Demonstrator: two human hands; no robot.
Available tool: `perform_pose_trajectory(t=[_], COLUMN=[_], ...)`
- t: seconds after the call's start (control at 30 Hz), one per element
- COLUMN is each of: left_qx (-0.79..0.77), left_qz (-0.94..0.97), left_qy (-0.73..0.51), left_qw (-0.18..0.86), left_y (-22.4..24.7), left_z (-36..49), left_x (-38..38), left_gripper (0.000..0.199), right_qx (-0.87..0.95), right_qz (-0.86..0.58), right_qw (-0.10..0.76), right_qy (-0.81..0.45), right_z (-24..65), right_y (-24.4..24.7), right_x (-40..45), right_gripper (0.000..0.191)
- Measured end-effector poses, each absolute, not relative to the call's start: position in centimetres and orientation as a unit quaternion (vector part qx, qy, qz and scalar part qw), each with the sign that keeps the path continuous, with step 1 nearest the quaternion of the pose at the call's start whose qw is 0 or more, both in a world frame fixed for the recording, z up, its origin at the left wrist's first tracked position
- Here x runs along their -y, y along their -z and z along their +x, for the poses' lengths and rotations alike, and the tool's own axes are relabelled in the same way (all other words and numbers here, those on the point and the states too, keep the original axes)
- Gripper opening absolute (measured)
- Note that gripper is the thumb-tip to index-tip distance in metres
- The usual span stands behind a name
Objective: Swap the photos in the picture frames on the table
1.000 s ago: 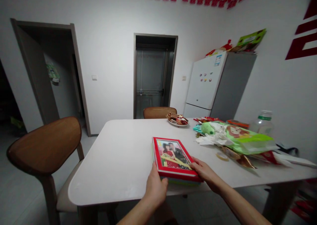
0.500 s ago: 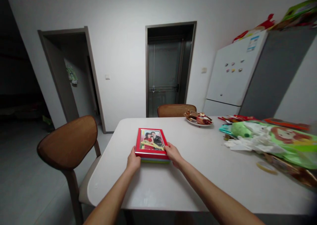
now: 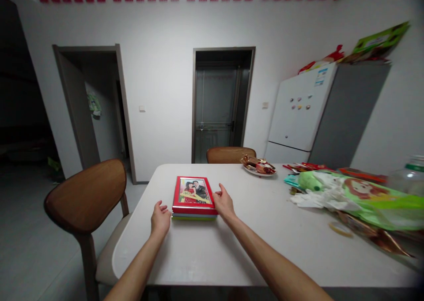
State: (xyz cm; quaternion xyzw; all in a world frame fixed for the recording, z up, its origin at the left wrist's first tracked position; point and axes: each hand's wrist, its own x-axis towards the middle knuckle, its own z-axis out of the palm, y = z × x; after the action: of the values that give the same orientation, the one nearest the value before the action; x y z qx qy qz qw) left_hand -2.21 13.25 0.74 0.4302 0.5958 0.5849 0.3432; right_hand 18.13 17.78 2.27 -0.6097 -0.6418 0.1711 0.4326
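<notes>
A red picture frame (image 3: 194,191) with a photo of a couple lies face up on top of a stack, over a bluish-grey layer and a green one (image 3: 195,218). The stack rests on the white table (image 3: 258,239). My left hand (image 3: 160,219) is just left of the stack, fingers apart and holding nothing. My right hand (image 3: 224,201) is at the stack's right side with its index finger stretched forward; it is very near or touching the red edge.
A plate of wrapped items (image 3: 260,165) stands at the table's far edge. To the right lie crumpled white tissue (image 3: 327,197), a green bag (image 3: 371,199) and a tape roll (image 3: 341,229). Wooden chairs stand left (image 3: 89,195) and behind (image 3: 232,154); a fridge (image 3: 298,107) is at the back right.
Both hands have loosened from the frame stack. My left hand has moved away to the left, and my right hand's fingers have opened. The camera view has tilted up slightly.
</notes>
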Motion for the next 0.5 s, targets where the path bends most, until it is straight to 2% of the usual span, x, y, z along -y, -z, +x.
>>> perform_pose_trajectory(t=[0.07,0.13,0.23,0.27,0.37,0.5], left_qx=[-0.552,-0.489,-0.392,-0.311,-0.180,-0.177], left_qz=[0.442,0.469,0.509,0.519,0.519,0.487], left_qy=[-0.613,-0.635,-0.648,-0.654,-0.646,-0.644], left_qw=[0.352,0.371,0.409,0.454,0.530,0.563], left_y=[-3.4,-6.6,-10.7,-11.7,-13.1,-12.0], left_z=[-1.5,-0.2,1.9,2.3,2.9,2.9], left_x=[-12.1,-10.7,-8.3,-7.5,-6.0,-5.9], left_gripper=[0.052,0.061,0.071,0.077,0.085,0.085], right_qx=[0.628,0.619,0.599,0.584,0.555,0.533], right_qz=[-0.567,-0.430,-0.213,-0.172,-0.122,-0.142], right_qw=[0.490,0.569,0.601,0.608,0.615,0.612], right_qy=[-0.208,-0.331,-0.484,-0.510,-0.547,-0.567], right_z=[16.9,15.0,12.5,12.0,11.6,12.2], right_y=[-4.2,-6.4,-9.4,-10.1,-11.2,-10.3], right_x=[-16.6,-14.9,-11.6,-10.7,-8.7,-8.7], right_gripper=[0.062,0.068,0.075,0.076,0.076,0.070])
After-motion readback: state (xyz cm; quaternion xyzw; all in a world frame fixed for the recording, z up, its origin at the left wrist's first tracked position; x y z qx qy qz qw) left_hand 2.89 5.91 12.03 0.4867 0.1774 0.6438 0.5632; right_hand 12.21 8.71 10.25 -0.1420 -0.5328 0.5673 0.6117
